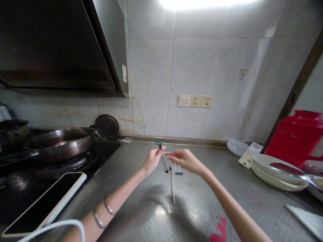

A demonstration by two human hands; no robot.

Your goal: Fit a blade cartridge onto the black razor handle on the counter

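My left hand (152,160) holds a razor (164,162) near its head, pinched between thumb and fingers. The razor's green-edged head points up and its grey handle slants down to a dark end. Just to the right, my right hand (185,159) has its fingers bent, with the index finger reaching toward the razor handle; whether it touches is unclear. Under the right hand lies a small clear pack (178,169) with a dark teal strip. A thin pale stick-like piece (173,188) with a dark upper end lies on the metal counter (141,208) beside the pack.
On the left are a stove with a steel pan (62,146) and a phone (45,205) with a white cable (60,222). To the right stand stacked dishes (275,174), a white card (250,155) and a red jug (297,137). A red patch (220,230) marks the front.
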